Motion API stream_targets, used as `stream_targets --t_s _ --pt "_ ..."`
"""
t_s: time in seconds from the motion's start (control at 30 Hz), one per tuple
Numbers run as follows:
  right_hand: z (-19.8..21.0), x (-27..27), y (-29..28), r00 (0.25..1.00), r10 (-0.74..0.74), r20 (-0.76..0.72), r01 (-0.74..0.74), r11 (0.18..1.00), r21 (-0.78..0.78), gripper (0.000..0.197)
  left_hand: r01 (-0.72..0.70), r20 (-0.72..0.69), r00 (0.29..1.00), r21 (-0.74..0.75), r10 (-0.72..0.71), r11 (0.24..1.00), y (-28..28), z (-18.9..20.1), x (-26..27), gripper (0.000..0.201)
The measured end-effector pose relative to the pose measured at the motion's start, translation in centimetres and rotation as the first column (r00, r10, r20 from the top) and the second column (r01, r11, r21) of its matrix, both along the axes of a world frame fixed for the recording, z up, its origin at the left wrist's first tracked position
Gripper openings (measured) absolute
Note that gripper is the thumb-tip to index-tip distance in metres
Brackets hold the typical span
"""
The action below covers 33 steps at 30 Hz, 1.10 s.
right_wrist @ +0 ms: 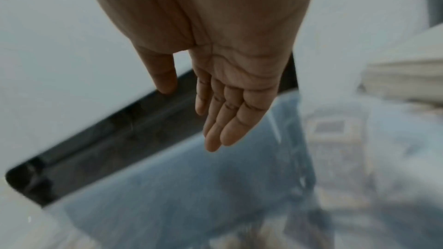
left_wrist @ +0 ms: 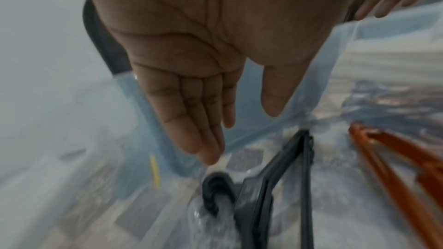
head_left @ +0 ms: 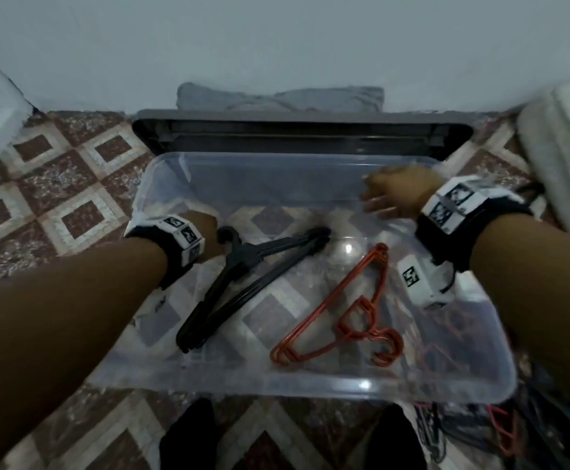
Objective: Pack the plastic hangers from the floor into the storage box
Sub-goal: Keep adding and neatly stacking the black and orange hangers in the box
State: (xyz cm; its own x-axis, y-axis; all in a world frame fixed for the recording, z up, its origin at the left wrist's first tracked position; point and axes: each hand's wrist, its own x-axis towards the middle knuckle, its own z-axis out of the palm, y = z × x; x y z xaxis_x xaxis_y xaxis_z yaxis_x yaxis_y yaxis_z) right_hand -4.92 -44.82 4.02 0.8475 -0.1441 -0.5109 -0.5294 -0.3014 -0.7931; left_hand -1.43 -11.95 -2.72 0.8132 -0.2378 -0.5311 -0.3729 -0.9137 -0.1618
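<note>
Down on the patterned tile floor (head_left: 56, 198) sits the clear storage box (head_left: 310, 385), its dark lid (head_left: 287, 134) leaning behind it against the wall with a folded grey cloth (head_left: 276, 96) beyond. Inside the box lie two bundles: the black hangers (head_left: 242, 276) on the left side, hooks pointing toward the left wall, and the orange hangers (head_left: 341, 310) on the right side, hooks toward the near wall. The two bundles lie apart, with bare box bottom between them.

The left hand (left_wrist: 203, 54) hovers inside the box over the hook end of the black hangers, fingers (left_wrist: 191, 120) straight and together, thumb apart, holding nothing; the left wrist view shows the fingertips just above the black hooks, not clearly touching. The right hand (right_wrist: 230, 82) is raised over the far right part of the box, near the lid, fingers extended and relaxed, empty; the orange hangers lie below and nearer the person than this hand. More hangers, dark and red, lie in a blurred heap (head_left: 473, 432) on the floor outside the near right corner of the box.
</note>
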Motion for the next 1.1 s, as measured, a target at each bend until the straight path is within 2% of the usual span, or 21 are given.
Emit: stream_targets --t_s 0.1,0.2,0.3,0.43,0.63,0.77,0.9,1.0,1.1 --pt "8.0 -3.7 -4.3 0.987 -0.03 0.161 0.037 0.998 -0.042 0.015 0.005 0.122 0.992 -0.066 0.003 0.998 -2.0 5.7 -1.6 0.046" --pt "13.3 -8.3 -9.3 0.967 -0.068 0.247 0.086 0.994 -0.063 0.012 0.023 0.122 0.992 -0.053 -0.016 0.998 -4.3 9.3 -4.1 0.042" --pt "15.7 -13.4 -13.6 0.954 -0.101 0.284 0.143 0.981 -0.13 0.017 0.087 0.145 0.986 -0.07 -0.076 0.994 -7.1 11.9 -6.9 0.037" --pt "15.6 -20.4 -18.3 0.953 -0.164 0.256 0.221 0.951 -0.216 0.025 0.176 0.179 0.972 -0.11 -0.155 0.978 -12.6 14.0 -10.9 0.033" --pt "10.5 -29.9 -25.4 0.975 -0.202 0.088 0.22 0.849 -0.48 0.027 0.414 0.224 0.904 -0.245 -0.364 0.877 -24.6 14.8 -15.8 0.034" --pt "5.4 -34.2 -29.2 0.966 -0.256 -0.029 0.2 0.818 -0.54 0.025 0.522 0.178 0.853 -0.286 -0.491 0.803 -33.3 13.9 -18.7 0.035" --pt "-0.6 -37.4 -31.9 0.953 -0.273 -0.134 0.149 0.802 -0.578 0.018 0.545 0.098 0.826 -0.388 -0.555 0.743 -41.1 10.2 -21.2 0.037" --pt "-5.9 -39.3 -33.7 0.922 -0.303 -0.242 0.104 0.793 -0.6 0.029 0.507 0.006 0.832 -0.413 -0.554 0.757 -45.9 6.2 -22.7 0.043" --pt "-10.5 -41.4 -34.7 0.875 -0.333 -0.352 0.071 0.807 -0.586 0.038 0.47 -0.054 0.843 -0.412 -0.535 0.781 -49.1 1.3 -24.2 0.038"
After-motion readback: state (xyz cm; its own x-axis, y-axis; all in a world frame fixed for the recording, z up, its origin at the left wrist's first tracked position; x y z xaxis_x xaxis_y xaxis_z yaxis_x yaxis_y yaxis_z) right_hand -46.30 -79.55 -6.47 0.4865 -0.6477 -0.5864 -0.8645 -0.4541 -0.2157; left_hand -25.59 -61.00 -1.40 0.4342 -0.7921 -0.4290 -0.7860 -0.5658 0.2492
